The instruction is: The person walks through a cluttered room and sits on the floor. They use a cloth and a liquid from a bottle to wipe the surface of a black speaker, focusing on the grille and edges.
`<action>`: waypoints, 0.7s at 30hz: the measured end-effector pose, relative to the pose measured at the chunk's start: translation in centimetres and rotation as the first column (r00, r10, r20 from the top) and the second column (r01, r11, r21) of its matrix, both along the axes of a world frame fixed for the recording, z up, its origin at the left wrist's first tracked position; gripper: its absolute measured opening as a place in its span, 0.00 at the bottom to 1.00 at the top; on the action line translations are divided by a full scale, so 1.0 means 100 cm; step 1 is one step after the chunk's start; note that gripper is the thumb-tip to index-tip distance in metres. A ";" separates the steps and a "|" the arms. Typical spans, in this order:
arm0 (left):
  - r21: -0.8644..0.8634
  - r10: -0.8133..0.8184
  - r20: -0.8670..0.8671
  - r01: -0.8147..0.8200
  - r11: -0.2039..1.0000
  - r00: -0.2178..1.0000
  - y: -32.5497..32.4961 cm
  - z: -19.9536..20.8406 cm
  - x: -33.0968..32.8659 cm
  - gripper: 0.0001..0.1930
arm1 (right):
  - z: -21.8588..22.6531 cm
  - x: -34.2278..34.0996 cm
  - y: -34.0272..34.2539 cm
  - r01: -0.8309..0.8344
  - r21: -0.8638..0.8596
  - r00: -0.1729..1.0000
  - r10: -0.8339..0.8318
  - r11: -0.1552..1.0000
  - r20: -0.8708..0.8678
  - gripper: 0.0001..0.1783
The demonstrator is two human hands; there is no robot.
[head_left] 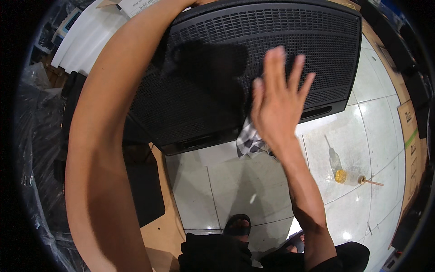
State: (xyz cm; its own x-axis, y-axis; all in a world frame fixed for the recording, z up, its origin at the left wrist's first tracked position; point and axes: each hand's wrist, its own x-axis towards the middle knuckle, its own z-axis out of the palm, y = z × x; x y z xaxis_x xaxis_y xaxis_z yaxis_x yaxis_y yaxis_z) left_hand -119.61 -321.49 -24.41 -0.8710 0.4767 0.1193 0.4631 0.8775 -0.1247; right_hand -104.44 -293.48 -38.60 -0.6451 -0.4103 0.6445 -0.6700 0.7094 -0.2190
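A large black speaker cabinet [312, 81] with a perforated front grille fills the upper middle of the head view. Over the grille, my right hand [278, 104] is stretched out with its fingers spread, slightly blurred. A black-and-white checkered cloth [251, 139] shows below the palm, beside the wrist and against the speaker's near edge; I cannot tell whether the hand touches it. My left arm reaches along the speaker's left side to its far edge. Only a sliver of my left hand [198, 2] shows at the top of the picture, and its fingers are hidden.
On the pale tiled floor [195, 190] stands a clear bottle [350, 177] with yellow contents and a thin stick, at the right. Flat cardboard [410, 149] lines the right side. Clear plastic wrap [38, 158] and white sheets [88, 38] are at the left. My sandalled foot [239, 225] is below.
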 end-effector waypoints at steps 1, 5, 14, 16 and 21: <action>-0.002 0.007 0.021 -0.007 1.000 1.000 0.004 0.001 0.003 0.27 | 0.004 -0.012 0.004 0.071 -0.037 0.997 -0.072 0.997 -0.007 0.32; -0.044 0.107 0.014 -0.107 0.993 0.994 0.012 0.003 0.004 0.27 | 0.006 -0.005 -0.003 0.008 -0.102 1.000 -0.005 0.995 0.030 0.31; -0.007 0.142 0.001 -0.142 0.990 0.990 0.013 0.002 0.002 0.28 | 0.002 -0.002 -0.008 0.058 -0.159 0.998 -0.058 0.986 0.005 0.30; -0.073 0.149 -0.051 -0.152 0.986 0.988 0.012 -0.003 0.000 0.28 | 0.001 0.010 -0.004 0.044 -0.084 0.998 -0.041 0.996 0.039 0.31; -0.088 -0.006 -0.005 0.006 0.996 1.000 -0.003 -0.006 -0.006 0.25 | 0.006 -0.007 0.002 0.083 -0.087 0.996 -0.084 0.993 -0.008 0.31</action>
State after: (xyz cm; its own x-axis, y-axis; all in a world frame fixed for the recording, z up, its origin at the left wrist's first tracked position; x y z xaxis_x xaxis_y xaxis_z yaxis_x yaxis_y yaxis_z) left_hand -120.24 -321.75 -25.05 -0.8676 0.4906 0.0815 0.4673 0.8602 -0.2039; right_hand -105.11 -293.31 -38.04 -0.6671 -0.2974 0.6831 -0.6119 0.7418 -0.2746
